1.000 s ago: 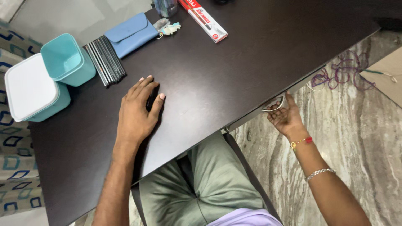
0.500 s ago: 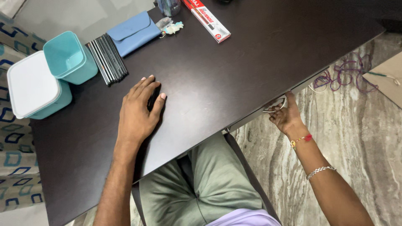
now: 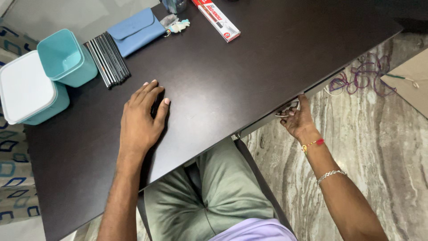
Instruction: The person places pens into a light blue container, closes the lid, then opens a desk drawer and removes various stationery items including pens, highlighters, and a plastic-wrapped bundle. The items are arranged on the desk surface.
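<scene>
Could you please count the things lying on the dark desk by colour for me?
Teal tubs: 2
Blue pouch: 1
Red and white box: 1
Bundle of black pencils: 1
Small pale charm: 1
Total: 6

You are resting your left hand [image 3: 140, 117] on a dark brown table [image 3: 232, 76]. At far left are sitting a teal cup [image 3: 67, 58], a white-lidded teal box [image 3: 29, 89], black pencils [image 3: 108, 59] and a blue pouch [image 3: 136, 30]. At right the floor [image 3: 379, 134] is showing grey-brown veined marble.
</scene>
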